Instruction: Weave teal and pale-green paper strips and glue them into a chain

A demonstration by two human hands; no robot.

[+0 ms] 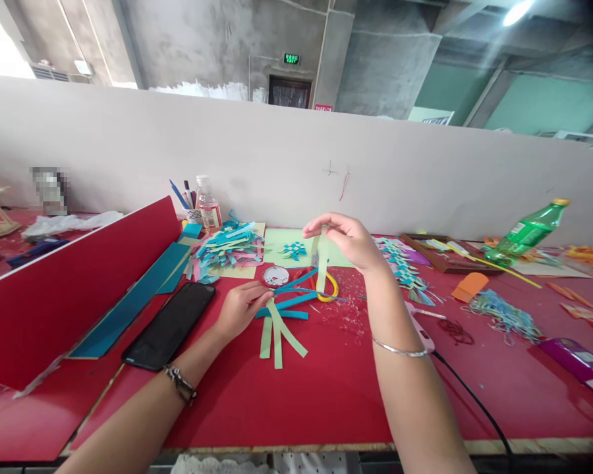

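My left hand (pixel 240 308) rests on the red table (pixel 296 395), fingers closed on the crossing point of a bundle of green and blue paper strips (pixel 281 322). My right hand (pixel 348 240) is raised above the table and pinches the top end of a pale green strip (pixel 321 263) that hangs down toward the bundle. Under it lie scissors with a yellow handle (pixel 330 288) and a small round tape roll (pixel 275 276).
A black phone (pixel 170 326) lies left of my hand beside a red board (pixel 79 283) and blue paper. A heap of cut strips (pixel 227 247), a pen cup, a small bottle and green paper sit at the back. A green bottle (pixel 526 234), wooden tray and black cable (pixel 474 401) are right.
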